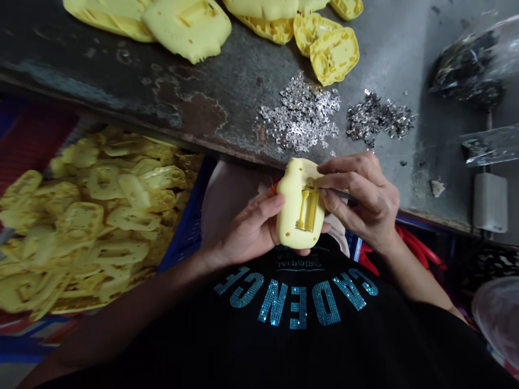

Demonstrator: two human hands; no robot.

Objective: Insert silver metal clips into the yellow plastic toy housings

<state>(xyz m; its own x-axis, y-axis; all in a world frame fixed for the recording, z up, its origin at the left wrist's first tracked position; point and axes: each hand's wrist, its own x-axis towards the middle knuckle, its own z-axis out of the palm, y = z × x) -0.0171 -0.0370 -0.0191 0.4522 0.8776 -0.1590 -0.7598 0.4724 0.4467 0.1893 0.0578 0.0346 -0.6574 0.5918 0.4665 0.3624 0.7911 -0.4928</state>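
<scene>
My left hand [255,221] grips a pale yellow plastic housing [287,219] by its left side, thumb on the face and fingers beneath. An open battery compartment [310,208] faces up, with metal contacts at its lower end. Fingers of my right hand [360,192] are pinched together at the compartment's upper end, touching the housing. What they hold is hidden; a thin dark edge shows between the fingers and thumb. Just beyond the housing, a pile of small silvery metal contact plates [302,116] lies on the grey worktable [243,100].
A second pile of small metal parts [379,119] lies to the right. Several yellow shells [188,27] line the table's far side. At left, a blue crate [186,216] is full of yellow plastic parts [101,216]. Plastic bags [474,65] and a white box [490,202] are at right.
</scene>
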